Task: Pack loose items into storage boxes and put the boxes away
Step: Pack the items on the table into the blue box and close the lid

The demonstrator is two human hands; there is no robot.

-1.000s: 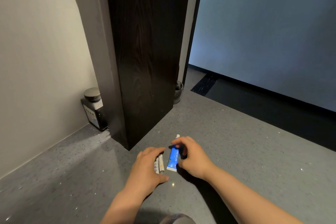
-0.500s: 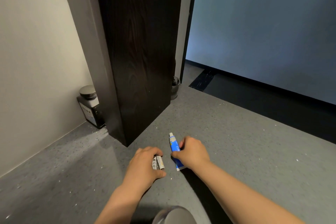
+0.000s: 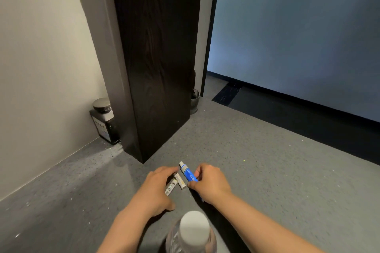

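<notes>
On the grey counter (image 3: 267,170) my right hand (image 3: 209,183) pinches a small blue tube (image 3: 188,172) with a white cap, its cap pointing away to the upper left. Just to its left my left hand (image 3: 158,189) curls round two small white tubes (image 3: 175,185) that lie side by side under my fingers. The lower end of the blue tube is hidden behind my right hand. No storage box shows in the head view.
A clear plastic bottle with a white cap (image 3: 193,230) stands close to me at the bottom edge. A dark wooden panel (image 3: 156,68) rises just behind the hands. A black jar (image 3: 103,121) stands by the left wall, a small dark cup (image 3: 194,100) behind the panel.
The view has tilted down, bringing the bottle cap into sight. My right hand has swung the blue tube from upright to slanting left. My left hand stays on the white tubes.
</notes>
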